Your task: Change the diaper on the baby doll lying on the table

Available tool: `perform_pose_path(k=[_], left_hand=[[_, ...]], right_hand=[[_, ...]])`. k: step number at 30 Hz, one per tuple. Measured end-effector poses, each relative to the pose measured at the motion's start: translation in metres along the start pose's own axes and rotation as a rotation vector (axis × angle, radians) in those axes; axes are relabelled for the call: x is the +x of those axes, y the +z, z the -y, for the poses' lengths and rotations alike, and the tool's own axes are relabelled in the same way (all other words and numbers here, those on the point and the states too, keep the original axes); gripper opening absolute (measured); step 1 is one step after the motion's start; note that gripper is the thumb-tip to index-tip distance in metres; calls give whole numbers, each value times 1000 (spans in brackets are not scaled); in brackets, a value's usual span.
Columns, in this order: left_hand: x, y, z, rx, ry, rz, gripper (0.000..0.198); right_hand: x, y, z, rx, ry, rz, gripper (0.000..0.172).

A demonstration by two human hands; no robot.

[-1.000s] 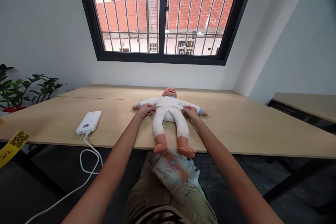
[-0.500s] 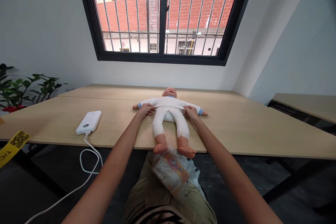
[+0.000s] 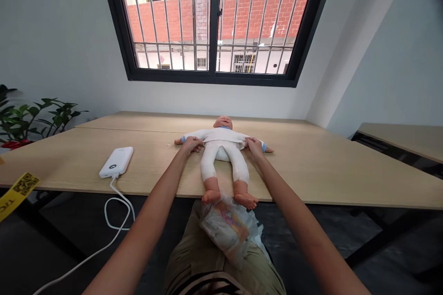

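A baby doll (image 3: 221, 156) lies on its back on the wooden table, head toward the window and bare feet at the front edge. It wears a white shirt (image 3: 224, 134) with blue cuffs and collar; its lower body and upper legs are white too. At the doll's left-hand side in the picture, my left hand (image 3: 191, 144) pinches the shirt's lower hem. Opposite it, my right hand (image 3: 254, 145) grips the hem's other corner, holding it out a little from the body. Both hands' fingertips are partly hidden by the cloth.
A white power bank (image 3: 116, 162) with a white cable (image 3: 119, 199) sits on the table to the left. On my lap, a clear plastic package (image 3: 226, 228) rests just below the doll's feet. A potted plant (image 3: 38, 117) stands far left; the barred window (image 3: 212, 75) is ahead.
My right hand has shifted slightly to the right at the shirt hem. My left hand and the doll stay nearly where they were.
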State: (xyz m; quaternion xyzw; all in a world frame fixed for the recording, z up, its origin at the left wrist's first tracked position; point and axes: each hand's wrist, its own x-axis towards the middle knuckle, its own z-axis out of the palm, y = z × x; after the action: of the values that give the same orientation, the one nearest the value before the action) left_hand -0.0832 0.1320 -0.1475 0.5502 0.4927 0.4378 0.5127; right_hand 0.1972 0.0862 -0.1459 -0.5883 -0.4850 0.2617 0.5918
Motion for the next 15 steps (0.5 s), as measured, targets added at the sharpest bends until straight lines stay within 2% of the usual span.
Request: perform_pose_path(k=[6,11,15], left_hand=[[0,-1,-1,-27,28,-15,19],[-3,0,-3,-67,69,-2,22],[-3,1,-3,-72,73,1,25]], right_hand=[[-1,-2,3,36,20,-44,25],[1,-4,3,52,15,-61,7],[4,-6,1,32,-8,-52,9]])
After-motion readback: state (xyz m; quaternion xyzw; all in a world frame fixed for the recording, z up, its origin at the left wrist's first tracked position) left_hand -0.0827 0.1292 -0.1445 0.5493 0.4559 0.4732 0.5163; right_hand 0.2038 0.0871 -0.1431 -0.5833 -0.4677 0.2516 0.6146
